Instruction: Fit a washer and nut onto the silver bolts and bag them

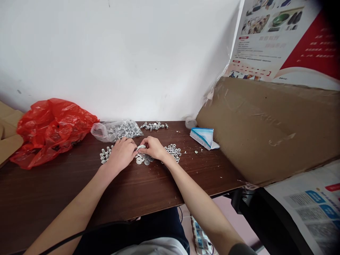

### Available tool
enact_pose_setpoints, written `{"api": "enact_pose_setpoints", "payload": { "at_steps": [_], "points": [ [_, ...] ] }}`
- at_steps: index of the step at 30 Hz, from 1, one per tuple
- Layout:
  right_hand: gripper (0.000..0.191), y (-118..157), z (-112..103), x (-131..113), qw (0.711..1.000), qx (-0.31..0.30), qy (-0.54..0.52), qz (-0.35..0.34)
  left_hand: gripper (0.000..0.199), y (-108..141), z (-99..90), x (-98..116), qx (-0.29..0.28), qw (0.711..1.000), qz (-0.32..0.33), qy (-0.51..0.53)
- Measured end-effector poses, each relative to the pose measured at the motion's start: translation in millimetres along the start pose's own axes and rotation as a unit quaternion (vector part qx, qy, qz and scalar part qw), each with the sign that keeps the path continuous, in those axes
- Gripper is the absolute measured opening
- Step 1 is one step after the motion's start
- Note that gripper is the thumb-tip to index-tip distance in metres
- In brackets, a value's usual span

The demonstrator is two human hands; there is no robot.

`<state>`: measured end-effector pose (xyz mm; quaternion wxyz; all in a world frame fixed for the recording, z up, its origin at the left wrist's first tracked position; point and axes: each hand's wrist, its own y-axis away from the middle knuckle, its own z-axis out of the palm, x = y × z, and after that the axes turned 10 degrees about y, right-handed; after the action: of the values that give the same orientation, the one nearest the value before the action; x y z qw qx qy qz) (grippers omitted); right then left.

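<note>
My right hand (153, 147) pinches a flat metal washer (142, 146) between thumb and fingers, above a pile of washers (147, 161) on the dark wooden table. Close beside it, my left hand (122, 151) is closed with its fingers bent toward the same washer; what its fingertips hold, if anything, is hidden. Several bolts (104, 156) stand just left of my left hand. A spread of small nuts (173, 152) lies to the right of my right hand, partly covered by the wrist.
A clear bag of metal fasteners (123, 128) and loose bolts (154, 125) lie near the wall. A red plastic bag (54, 131) sits at left. At right are a round clear lid (190, 122), a blue-white packet (203, 137) and a large cardboard sheet (273, 131).
</note>
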<state>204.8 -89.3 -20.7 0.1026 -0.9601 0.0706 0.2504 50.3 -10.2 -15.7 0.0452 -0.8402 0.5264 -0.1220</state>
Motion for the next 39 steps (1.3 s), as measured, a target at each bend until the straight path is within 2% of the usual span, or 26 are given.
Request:
{"api": "enact_pose_setpoints", "payload": {
  "at_steps": [5,8,12,14,18,21,24,27,32,37,39],
  "points": [
    [0.010,3.2,-2.2,-0.6,0.999,0.000,-0.024,-0.021,0.025,0.9,-5.2,5.6,-0.011,1.000,-0.007,0.000],
    [0.009,3.8,-2.6,0.8,0.997,-0.015,-0.074,-0.024,0.022,1.2,-8.3,8.2,-0.009,1.000,-0.004,-0.008],
    [0.012,1.7,-2.3,3.4,0.983,0.017,-0.185,0.005,0.023,-0.1,-13.2,11.5,0.027,1.000,0.012,0.007],
    [0.016,0.3,-1.9,3.7,0.958,0.031,-0.285,0.021,0.030,-1.0,-15.4,13.6,0.049,0.998,0.020,0.022],
    [0.030,-1.4,1.0,0.7,0.886,0.029,-0.460,0.048,0.033,-1.1,-17.2,18.3,0.094,0.993,0.027,0.067],
    [0.037,-1.9,4.3,-2.8,0.849,0.024,-0.524,0.066,0.031,-0.3,-17.1,20.4,0.113,0.989,0.011,0.097],
    [0.039,-1.7,6.0,-4.8,0.823,0.015,-0.562,0.081,0.030,0.0,-16.7,19.9,0.122,0.985,0.004,0.122],
    [0.039,-0.7,4.2,-4.6,0.821,0.009,-0.564,0.084,0.030,-0.3,-16.1,17.6,0.128,0.981,0.014,0.147],
    [0.037,0.9,0.1,-3.8,0.851,-0.004,-0.519,0.081,0.014,-1.0,-12.3,11.9,0.165,0.967,0.033,0.193],
    [0.048,0.0,1.5,-5.1,0.831,0.017,-0.547,0.100,0.007,-1.7,-8.9,9.3,0.197,0.956,0.053,0.211],
    [0.047,-0.2,1.7,-5.0,0.832,0.024,-0.546,0.092,0.007,-2.0,-9.3,10.1,0.201,0.953,0.057,0.220]
  ]
}}
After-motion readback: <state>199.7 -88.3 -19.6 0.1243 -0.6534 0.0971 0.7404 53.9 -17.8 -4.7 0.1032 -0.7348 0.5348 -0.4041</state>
